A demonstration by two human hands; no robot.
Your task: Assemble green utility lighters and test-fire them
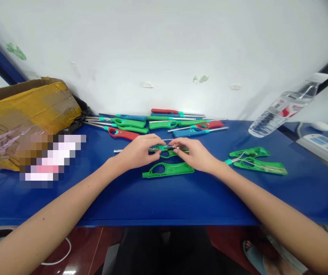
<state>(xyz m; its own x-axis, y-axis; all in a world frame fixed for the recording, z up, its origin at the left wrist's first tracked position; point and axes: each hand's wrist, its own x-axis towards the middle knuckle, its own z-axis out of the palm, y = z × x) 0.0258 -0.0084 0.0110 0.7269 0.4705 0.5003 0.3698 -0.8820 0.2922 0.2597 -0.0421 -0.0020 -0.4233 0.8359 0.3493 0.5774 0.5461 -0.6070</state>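
Observation:
My left hand [141, 152] is closed in a pinch at the teal collar of an opened green long-nose lighter [168, 154], whose metal tube points left. At the same lighter, the fingertips of my right hand [194, 152] pinch near its thin inner parts, too small to make out exactly. A loose green handle half [172, 170] lies just below, its inside facing up. Further right rests another opened lighter [262, 166], with wires and a pale fuel tank showing. Behind my hands lie several assembled lighters, among them a red one [121, 133] and a blue one [189, 132].
A taped cardboard box [29, 118] stands at the left, with a blurred-out patch before it. A plastic bottle [284, 109] leans at the right against the frame. Beyond it are a power strip [324, 149] and a white mouse-shaped object [321, 126]. The white wall backs the blue table [158, 206].

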